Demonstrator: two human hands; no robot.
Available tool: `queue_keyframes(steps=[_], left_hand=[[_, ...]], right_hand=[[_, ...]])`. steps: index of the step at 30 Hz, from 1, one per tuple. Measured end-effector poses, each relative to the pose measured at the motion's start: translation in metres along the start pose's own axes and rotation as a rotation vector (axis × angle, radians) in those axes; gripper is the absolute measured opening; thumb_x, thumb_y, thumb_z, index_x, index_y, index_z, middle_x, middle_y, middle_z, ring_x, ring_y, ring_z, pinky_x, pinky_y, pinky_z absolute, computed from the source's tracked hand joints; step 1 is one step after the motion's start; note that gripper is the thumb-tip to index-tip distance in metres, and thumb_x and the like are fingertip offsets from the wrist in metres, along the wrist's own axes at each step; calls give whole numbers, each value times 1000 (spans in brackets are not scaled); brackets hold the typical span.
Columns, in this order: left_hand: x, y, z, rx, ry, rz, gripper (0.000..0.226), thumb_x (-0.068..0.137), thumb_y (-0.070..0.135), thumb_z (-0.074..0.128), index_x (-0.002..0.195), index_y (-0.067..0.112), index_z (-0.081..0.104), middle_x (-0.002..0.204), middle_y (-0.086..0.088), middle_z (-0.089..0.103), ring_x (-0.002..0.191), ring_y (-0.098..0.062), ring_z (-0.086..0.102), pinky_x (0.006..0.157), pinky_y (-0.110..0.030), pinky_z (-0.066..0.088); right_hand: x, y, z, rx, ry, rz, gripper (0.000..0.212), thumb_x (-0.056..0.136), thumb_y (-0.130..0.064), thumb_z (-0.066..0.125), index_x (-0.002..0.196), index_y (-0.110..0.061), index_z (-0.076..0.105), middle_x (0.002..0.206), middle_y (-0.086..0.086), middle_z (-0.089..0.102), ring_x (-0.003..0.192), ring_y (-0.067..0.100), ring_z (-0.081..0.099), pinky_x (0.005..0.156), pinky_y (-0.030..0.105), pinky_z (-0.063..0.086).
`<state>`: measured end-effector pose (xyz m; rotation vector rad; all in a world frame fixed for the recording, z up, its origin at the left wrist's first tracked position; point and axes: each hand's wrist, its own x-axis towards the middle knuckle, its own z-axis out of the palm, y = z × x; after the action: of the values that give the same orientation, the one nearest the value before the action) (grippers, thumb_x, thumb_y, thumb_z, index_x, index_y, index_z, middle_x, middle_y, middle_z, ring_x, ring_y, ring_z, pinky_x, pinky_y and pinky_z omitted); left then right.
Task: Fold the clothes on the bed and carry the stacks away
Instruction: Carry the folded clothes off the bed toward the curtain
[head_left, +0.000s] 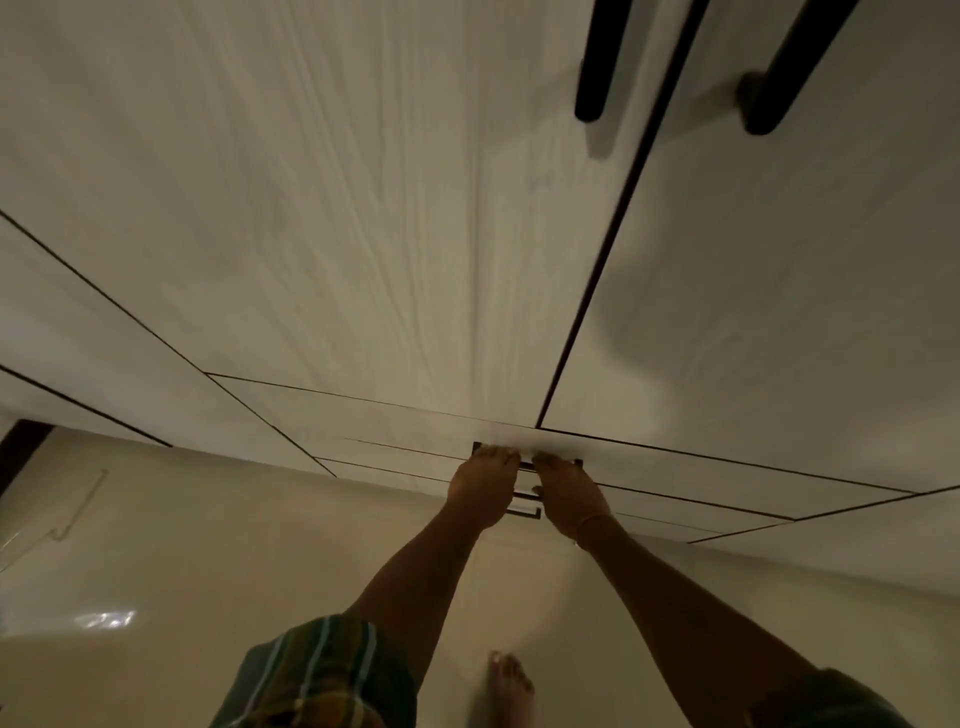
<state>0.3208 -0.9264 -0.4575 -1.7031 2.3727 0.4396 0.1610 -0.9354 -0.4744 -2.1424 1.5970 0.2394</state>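
Observation:
No clothes, stacks or bed are in view. I stand facing a white wardrobe (363, 234) and look down its front. Both arms reach down to the top drawer (395, 421) of a low drawer stack. My left hand (485, 486) and my right hand (566, 493) lie side by side on the dark bar handle (525, 466) of that drawer, fingers over the bar. The fingertips are blurred against the drawer front. Two more handles (524, 505) show between my wrists, lower down.
Two long black door handles (597, 67) hang at the upper right, either side of the door seam (597, 291). Glossy cream floor (234, 561) spreads below, with my bare foot (511, 686) on it. A dark frame edge (21, 447) stands at the far left.

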Motion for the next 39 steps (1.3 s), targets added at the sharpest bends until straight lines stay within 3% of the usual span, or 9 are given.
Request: queue_keyframes(steps=[3, 7, 12, 16, 19, 30, 39], left_hand=[[16, 3, 4, -8, -10, -24, 30, 103, 22, 54, 129, 10, 61, 130, -12, 63, 119, -29, 59, 97, -40, 53], [25, 4, 2, 49, -14, -40, 21, 101, 20, 56, 115, 11, 69, 115, -8, 69, 105, -25, 65, 88, -37, 57], [19, 6, 10, 80, 1, -41, 21, 101, 23, 58, 114, 11, 69, 108, -8, 69, 100, -23, 66, 88, -34, 54], [7, 12, 18, 62, 30, -30, 21, 102, 23, 56, 116, 9, 65, 112, -10, 67, 105, -23, 64, 96, -35, 51], [-4, 13, 22, 59, 40, -9, 24, 101, 23, 57, 119, 8, 63, 116, -10, 66, 110, -24, 62, 102, -36, 48], [-106, 36, 57, 87, 40, 37, 22, 102, 26, 57, 112, 12, 71, 112, -9, 71, 103, -27, 67, 91, -37, 52], [-197, 64, 92, 64, -11, 4, 26, 103, 28, 56, 121, 13, 66, 119, -7, 68, 109, -25, 64, 97, -35, 49]], right_hand=[[13, 5, 2, -36, 52, -21, 29, 104, -20, 52, 129, -13, 64, 124, 12, 68, 113, 30, 65, 96, 37, 52], [19, 8, -4, -85, 56, -23, 25, 103, -19, 52, 120, -14, 70, 109, 13, 73, 101, 31, 68, 90, 37, 55], [14, 5, -1, -141, 32, -17, 26, 104, -21, 52, 121, -14, 71, 111, 11, 74, 106, 28, 68, 97, 36, 53], [3, 3, 10, -146, 30, -16, 24, 103, -19, 55, 123, -13, 69, 115, 9, 71, 109, 23, 65, 106, 32, 48], [-7, -1, 16, -138, 36, -19, 24, 103, -22, 54, 121, -13, 68, 115, 9, 70, 110, 23, 63, 104, 32, 47], [-103, -30, 75, -132, 23, 6, 24, 104, -21, 52, 119, -15, 70, 115, 11, 69, 109, 30, 63, 99, 36, 47], [-193, -57, 116, -219, -34, -29, 29, 105, -22, 50, 129, -19, 66, 123, 8, 68, 116, 27, 60, 104, 34, 43]])
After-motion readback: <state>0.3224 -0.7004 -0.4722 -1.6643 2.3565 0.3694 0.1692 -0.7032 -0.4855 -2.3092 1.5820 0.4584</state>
